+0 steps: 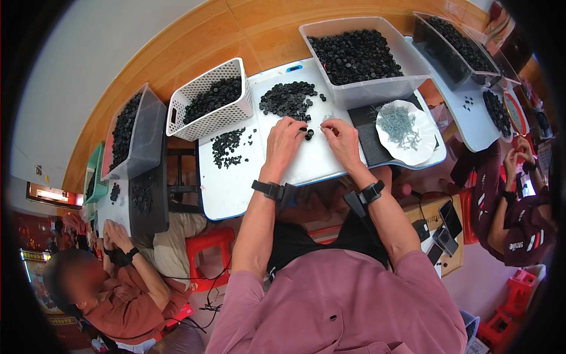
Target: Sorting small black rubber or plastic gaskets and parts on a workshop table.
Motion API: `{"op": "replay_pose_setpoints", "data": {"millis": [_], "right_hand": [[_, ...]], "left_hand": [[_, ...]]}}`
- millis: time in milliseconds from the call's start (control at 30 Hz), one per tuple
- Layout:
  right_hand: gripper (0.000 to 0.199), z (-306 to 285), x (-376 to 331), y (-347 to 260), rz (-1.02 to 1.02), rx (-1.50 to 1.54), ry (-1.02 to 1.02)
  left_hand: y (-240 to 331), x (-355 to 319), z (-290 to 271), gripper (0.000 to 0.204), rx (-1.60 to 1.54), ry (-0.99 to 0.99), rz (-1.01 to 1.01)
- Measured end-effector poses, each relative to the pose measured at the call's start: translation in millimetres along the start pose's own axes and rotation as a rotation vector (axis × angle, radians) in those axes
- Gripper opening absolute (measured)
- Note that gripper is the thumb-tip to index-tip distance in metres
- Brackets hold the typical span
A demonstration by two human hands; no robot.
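Over the white table (295, 159), my left hand (283, 144) is closed in a pinch on a small black part (303, 129). Just below its fingertips lie a couple of round black caps (309, 135). My right hand (343, 141) is a short gap away, its thumb and forefinger pressed together on something tiny and pale that is too small to name. Beyond my hands spreads a pile of black caps (289, 99). Smaller black pieces (227, 147) lie scattered left of my left hand. Right of my right hand, a white scalloped plate (417, 154) holds many thin, clear greyish pieces.
A white perforated basket (209, 122) and a large clear bin (377, 89), both full of black parts, stand along the back. The plate rests on a black mat (370, 138). People work at tables on both sides; a red stool (206, 251) stands at lower left.
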State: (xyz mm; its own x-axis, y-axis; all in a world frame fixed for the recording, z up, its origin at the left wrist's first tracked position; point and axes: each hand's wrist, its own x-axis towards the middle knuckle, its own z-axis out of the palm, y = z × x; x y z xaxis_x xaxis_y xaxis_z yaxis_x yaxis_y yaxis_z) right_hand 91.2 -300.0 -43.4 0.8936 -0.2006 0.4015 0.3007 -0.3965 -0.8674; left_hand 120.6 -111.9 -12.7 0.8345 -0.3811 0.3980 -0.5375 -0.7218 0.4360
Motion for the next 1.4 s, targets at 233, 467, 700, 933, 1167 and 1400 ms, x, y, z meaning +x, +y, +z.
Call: {"op": "replay_pose_setpoints", "data": {"millis": [233, 467, 700, 933, 1167, 1400], "right_hand": [[0.012, 0, -5, -1, -0.010, 0.102, -0.052], [0.013, 0, -6, 4, -0.112, 0.091, -0.159], [0.013, -1, -8, 0, -0.119, 0.039, -0.205], [0.010, 1, -9, -1, -0.262, -0.045, -0.219], [0.013, -1, -7, -11, -0.031, 0.063, -0.299], [0.014, 1, -6, 0, -0.071, 0.034, -0.289]], "left_hand": [[22, -29, 15, 0.024, -0.406, 0.192, -0.261], [24, -42, 34, 0.025, -0.483, 0.220, -0.318], [24, -44, 33, 0.025, -0.437, 0.233, -0.279], [19, -44, 39, 0.022, -0.361, 0.226, -0.228], [20, -44, 37, 0.021, -0.379, 0.248, -0.237], [20, -44, 37, 0.020, -0.389, 0.232, -0.244]]}}
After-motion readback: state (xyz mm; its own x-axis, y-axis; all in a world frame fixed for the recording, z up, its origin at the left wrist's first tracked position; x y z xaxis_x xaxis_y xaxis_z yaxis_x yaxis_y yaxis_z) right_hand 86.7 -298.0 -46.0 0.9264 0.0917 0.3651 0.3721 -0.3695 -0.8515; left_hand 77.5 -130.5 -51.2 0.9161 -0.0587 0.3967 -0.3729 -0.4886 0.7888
